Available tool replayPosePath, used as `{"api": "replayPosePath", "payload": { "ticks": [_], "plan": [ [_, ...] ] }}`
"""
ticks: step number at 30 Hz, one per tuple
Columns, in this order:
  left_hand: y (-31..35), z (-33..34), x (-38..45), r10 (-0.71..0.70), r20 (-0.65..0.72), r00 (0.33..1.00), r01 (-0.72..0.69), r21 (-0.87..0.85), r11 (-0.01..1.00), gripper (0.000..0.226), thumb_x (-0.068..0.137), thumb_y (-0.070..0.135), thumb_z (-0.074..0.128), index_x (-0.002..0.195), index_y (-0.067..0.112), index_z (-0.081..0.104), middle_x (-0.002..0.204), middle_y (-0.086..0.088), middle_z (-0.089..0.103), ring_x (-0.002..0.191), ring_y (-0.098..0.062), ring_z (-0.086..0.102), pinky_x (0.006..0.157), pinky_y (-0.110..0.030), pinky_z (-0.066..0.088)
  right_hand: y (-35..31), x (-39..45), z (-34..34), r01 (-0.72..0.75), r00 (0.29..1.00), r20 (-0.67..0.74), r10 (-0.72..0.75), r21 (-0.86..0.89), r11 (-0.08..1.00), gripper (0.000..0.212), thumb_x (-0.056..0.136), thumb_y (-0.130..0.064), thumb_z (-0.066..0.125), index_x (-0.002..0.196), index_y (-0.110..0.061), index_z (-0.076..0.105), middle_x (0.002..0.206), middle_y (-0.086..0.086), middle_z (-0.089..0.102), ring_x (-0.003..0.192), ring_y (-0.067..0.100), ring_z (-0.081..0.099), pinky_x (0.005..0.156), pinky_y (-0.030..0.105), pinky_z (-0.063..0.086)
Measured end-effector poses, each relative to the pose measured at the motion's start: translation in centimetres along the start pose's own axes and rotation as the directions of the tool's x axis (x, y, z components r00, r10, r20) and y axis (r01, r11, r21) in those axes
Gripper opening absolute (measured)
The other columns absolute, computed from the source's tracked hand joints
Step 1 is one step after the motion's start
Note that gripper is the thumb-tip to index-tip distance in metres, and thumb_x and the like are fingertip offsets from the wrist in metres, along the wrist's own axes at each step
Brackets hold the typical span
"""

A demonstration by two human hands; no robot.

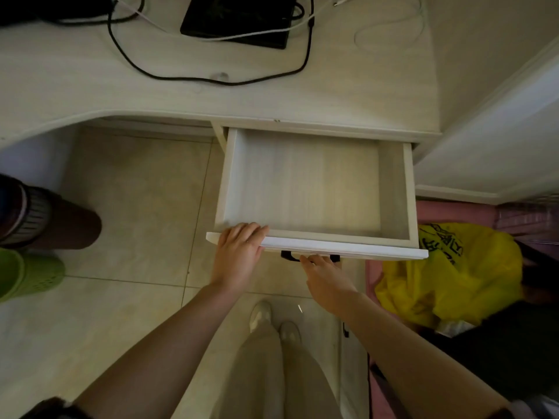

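Left fingers [248, 231] laid nearly straight across the top edge of the drawer [344, 247] front, near its left corner, released rather than clenched, tips pointing into the box. Behind them the left hand [239, 252], resting flat on that edge, with the bare forearm running down toward the camera.

Right fingers [305, 261] stretched up to the black handle [287, 256] under the front panel, touching it. Cannot tell whether hooked round it or only pressed against it, since the tips sit in the shadow of the panel. Right hand [328, 282] just below the handle, palm down.

Drawer pulled well out from beneath the right end of the tabletop [90, 86] — a shallow, pale wood-grain box with white walls, a white front panel and a bare floor of light boards. Handle short, dark, mounted at the middle of the front.

On the tabletop, a looping black cable [305, 55], a white cable [242, 34] and a flat black device [239, 19] at the far edge. Right of the drawer, a crumpled yellow plastic bag [453, 282] with black print. Below, a beige tiled floor [121, 207], a green basket [30, 276] at the left edge, and two pale shoes [260, 316] between the forearms.
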State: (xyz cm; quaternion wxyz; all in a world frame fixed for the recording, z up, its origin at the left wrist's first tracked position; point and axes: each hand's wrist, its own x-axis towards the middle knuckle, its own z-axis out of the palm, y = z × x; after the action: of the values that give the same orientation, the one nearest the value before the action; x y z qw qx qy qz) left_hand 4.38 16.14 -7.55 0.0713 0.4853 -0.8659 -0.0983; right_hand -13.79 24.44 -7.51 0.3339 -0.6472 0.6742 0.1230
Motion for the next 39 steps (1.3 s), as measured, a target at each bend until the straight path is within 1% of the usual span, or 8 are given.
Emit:
{"api": "replayPosePath", "payload": {
  "ticks": [17,19,22,25,28,31,35,39],
  "plan": [
    [1.6,-0.7,-4.4,-0.057,0.118,0.991,0.063,-0.048,0.997,0.046,0.063,0.002,0.079,0.107,0.012,0.069,0.102,-0.002,0.07,0.096,-0.025,0.065,0.087,-0.038,0.051,-2.0,-3.6,2.6,-0.043,0.996,0.086,0.038,0.057,0.997,0.058,0.094,-0.016,0.048,0.147,-0.009,0.025,0.146,0.012,0.038,0.136,0.029,0.036,0.111,0.038,0.034],
    [1.4,-1.0,-4.6,-0.041,0.164,0.986,0.049,-0.041,0.998,0.049,0.07,0.002,0.075,0.117,0.012,0.065,0.113,-0.004,0.067,0.108,-0.026,0.062,0.097,-0.04,0.047,-2.1,-3.7,2.4,-0.046,0.994,0.099,0.039,0.07,0.996,0.057,0.092,-0.017,0.048,0.144,-0.007,0.028,0.144,0.013,0.041,0.134,0.029,0.038,0.11,0.039,0.036],
    [1.4,-1.8,-4.9,-0.022,0.279,0.96,0.044,-0.073,0.996,0.054,0.086,0.005,0.056,0.139,0.013,0.046,0.142,-0.005,0.048,0.135,-0.026,0.039,0.115,-0.038,0.025,-2.1,-4.2,1.9,-0.052,0.996,0.075,0.045,0.092,0.994,0.046,0.093,-0.016,0.046,0.137,-0.007,0.038,0.137,0.013,0.048,0.126,0.028,0.046,0.1,0.038,0.045],
    [1.5,-3.2,-5.2,-0.07,0.294,0.953,0.118,-0.149,0.982,0.052,0.09,0.007,0.051,0.14,0.014,0.042,0.146,-0.003,0.043,0.139,-0.022,0.033,0.116,-0.032,0.023,-2.6,-5.2,0.7,-0.05,0.998,0.054,0.044,0.133,0.99,0.041,0.095,-0.019,0.042,0.136,-0.011,0.04,0.134,0.01,0.05,0.119,0.027,0.052,0.094,0.039,0.049],
    [1.5,-5.1,-6.3,-0.163,0.268,0.949,0.239,-0.281,0.929,0.05,0.09,0.007,0.052,0.138,0.017,0.045,0.138,-0.003,0.049,0.128,-0.018,0.045,0.102,-0.027,0.039,-3.8,-6.2,-1.1,0.004,0.999,-0.037,0.003,0.199,0.98,0.038,0.096,-0.02,0.038,0.133,-0.016,0.046,0.127,0.007,0.057,0.109,0.023,0.058,0.087,0.038,0.052],
    [0.9,-6.8,-7.9,-0.295,0.24,0.925,0.369,-0.38,0.848,0.044,0.092,0.012,0.054,0.135,0.02,0.049,0.134,0.0,0.053,0.117,-0.015,0.054,0.093,-0.023,0.044,-6.3,-6.7,-3.2,0.088,0.99,-0.126,-0.061,0.216,0.972,0.033,0.096,-0.018,0.038,0.126,-0.016,0.052,0.114,0.005,0.061,0.099,0.021,0.059,0.076,0.035,0.052],
    [-0.4,-9.3,-10.5,-0.458,0.196,0.867,0.492,-0.49,0.72,0.039,0.093,0.018,0.053,0.133,0.021,0.052,0.125,0.003,0.06,0.109,-0.012,0.058,0.092,-0.024,0.046,-10.8,-6.8,-5.4,0.176,0.978,-0.147,-0.147,0.203,0.963,0.037,0.097,-0.021,0.04,0.133,-0.018,0.048,0.124,0.005,0.06,0.111,0.023,0.057,0.092,0.036,0.05],
    [-2.5,-11.8,-13.5,-0.564,0.187,0.804,0.565,-0.535,0.628,0.035,0.094,0.021,0.051,0.128,0.022,0.055,0.118,0.007,0.065,0.107,-0.008,0.059,0.094,-0.026,0.048,-16.2,-6.0,-6.7,0.254,0.964,-0.131,-0.233,0.174,0.951,0.034,0.099,-0.023,0.041,0.132,-0.019,0.047,0.125,0.004,0.061,0.104,0.02,0.062,0.092,0.031,0.051]
  ]
}}
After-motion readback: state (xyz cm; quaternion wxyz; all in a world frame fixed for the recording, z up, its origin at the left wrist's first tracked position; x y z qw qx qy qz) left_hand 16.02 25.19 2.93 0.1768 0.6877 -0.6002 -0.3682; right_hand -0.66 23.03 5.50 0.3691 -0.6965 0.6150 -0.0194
